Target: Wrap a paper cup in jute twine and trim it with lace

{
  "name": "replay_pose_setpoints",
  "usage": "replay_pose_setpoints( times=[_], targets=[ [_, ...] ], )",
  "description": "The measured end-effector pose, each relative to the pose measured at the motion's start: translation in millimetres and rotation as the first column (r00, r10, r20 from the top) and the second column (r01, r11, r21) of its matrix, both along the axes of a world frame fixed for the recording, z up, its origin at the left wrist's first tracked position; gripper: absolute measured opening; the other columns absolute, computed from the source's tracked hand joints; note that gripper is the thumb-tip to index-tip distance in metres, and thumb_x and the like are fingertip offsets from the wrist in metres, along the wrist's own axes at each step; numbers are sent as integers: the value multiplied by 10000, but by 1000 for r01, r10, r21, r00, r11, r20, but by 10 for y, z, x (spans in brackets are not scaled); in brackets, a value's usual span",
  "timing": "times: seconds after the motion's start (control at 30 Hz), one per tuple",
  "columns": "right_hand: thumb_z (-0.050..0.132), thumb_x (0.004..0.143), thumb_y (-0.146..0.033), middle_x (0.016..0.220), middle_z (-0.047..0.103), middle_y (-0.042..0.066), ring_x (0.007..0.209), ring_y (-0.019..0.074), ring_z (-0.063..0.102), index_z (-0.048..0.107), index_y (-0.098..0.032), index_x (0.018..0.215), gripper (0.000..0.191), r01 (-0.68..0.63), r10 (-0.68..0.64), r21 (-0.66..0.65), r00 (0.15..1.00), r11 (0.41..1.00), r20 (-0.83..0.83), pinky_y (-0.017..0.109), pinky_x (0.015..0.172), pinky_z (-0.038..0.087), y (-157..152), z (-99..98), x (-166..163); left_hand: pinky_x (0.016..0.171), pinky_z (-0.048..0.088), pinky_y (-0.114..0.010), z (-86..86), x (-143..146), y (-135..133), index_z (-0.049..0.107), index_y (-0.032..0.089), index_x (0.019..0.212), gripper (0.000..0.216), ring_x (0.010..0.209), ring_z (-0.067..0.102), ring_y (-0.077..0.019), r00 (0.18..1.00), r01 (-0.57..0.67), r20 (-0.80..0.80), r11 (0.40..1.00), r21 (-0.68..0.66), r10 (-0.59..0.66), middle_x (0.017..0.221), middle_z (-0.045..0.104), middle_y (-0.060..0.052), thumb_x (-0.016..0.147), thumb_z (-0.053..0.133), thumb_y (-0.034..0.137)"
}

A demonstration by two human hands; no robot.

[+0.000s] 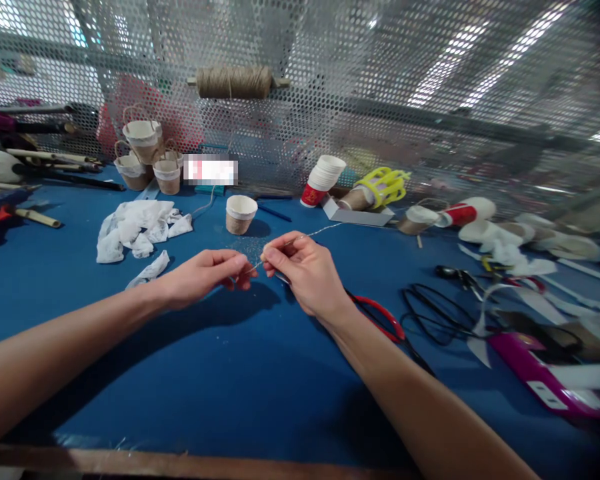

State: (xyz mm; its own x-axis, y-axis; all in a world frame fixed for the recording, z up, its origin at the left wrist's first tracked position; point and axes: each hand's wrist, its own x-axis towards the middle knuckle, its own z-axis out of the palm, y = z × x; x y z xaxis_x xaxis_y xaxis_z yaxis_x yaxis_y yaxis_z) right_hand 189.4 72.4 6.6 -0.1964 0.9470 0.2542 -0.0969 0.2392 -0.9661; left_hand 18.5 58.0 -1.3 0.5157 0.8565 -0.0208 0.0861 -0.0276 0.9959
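A thin twine (325, 230) runs between my two hands and trails off to the right past my right hand. My left hand (207, 275) pinches one stretch of it between thumb and fingers. Close beside, my right hand (305, 270) is closed on the twine too, thumb against fingertips. Just beyond them a small cup (241, 215), wrapped in brown burlap with a white rim band, stands upright on the blue table (220, 387). Partly under my right wrist lies a tool with a red handle (380, 317); its other end is hidden.
White lace (135, 223) is heaped at left, near several finished-looking burlap cups with handles (143, 140). A twine spool (234, 83) hangs on the mesh. Stacked paper cups (323, 180) lean at back right. Black cables (440, 310) and a purple power strip (535, 367) lie at right.
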Motion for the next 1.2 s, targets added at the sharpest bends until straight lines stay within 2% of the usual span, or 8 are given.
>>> replay_pose_setpoints(
  times=[0.13,0.27,0.43,0.6,0.77,0.9,1.07,1.2],
  targets=[
    [714,659,-214,600,602,-42,521,73,557,573,-174,670,147,-66,61,-61,994,996,-86,217,495,461,-9,29,6,641,350,-250,-75,-15,28,633,135,764,372,681,520,-118,925,281,360,859,-427,-123,723,606,-32,679,660,496],
    [721,652,-214,589,607,-45,504,71,552,574,-179,670,152,-91,84,-69,991,993,-108,222,497,458,-21,35,6,611,336,-243,-119,16,0,591,142,691,395,621,482,-105,897,321,422,847,-423,-129,630,555,0,621,702,514],
    [707,666,-210,577,599,-45,510,76,547,582,-179,674,129,-26,25,-21,999,999,-41,226,494,463,-19,-9,-9,599,328,-264,-34,46,-50,458,168,596,346,585,406,-112,998,11,-65,997,82,-6,573,450,29,760,551,458],
    [695,682,-210,566,585,-40,520,83,550,592,-170,680,110,33,-36,41,997,999,68,229,501,471,11,-82,-25,652,326,-324,35,59,-87,453,163,575,229,645,438,-155,776,-23,-427,698,716,464,602,480,-9,788,478,243],
    [705,662,-237,589,591,-36,529,81,547,576,-179,666,142,32,-33,-49,999,998,-16,234,517,473,10,3,3,655,377,-290,-19,25,-26,546,149,715,305,654,507,-132,1000,-27,5,1000,-5,27,686,568,-24,820,471,425],
    [728,627,-257,585,589,-41,516,77,535,565,-185,651,180,-28,18,-110,996,994,-90,235,511,466,-11,76,8,625,364,-265,-81,12,-1,578,147,729,289,630,504,-116,927,235,368,884,-405,-78,659,570,-18,737,610,433],
    [720,636,-220,576,595,-46,505,70,535,561,-181,656,164,-66,53,-116,992,991,-117,224,506,455,-37,85,1,615,343,-253,-89,32,-48,533,160,703,314,632,479,-113,877,361,459,827,-431,-144,632,512,11,704,652,450],
    [700,660,-211,580,593,-44,503,73,535,567,-180,667,136,-19,16,-50,998,999,-67,225,501,459,-29,43,-5,609,330,-268,-39,50,-65,442,172,647,319,600,414,-115,986,132,113,986,-103,-120,606,442,26,791,521,446]
  ],
)
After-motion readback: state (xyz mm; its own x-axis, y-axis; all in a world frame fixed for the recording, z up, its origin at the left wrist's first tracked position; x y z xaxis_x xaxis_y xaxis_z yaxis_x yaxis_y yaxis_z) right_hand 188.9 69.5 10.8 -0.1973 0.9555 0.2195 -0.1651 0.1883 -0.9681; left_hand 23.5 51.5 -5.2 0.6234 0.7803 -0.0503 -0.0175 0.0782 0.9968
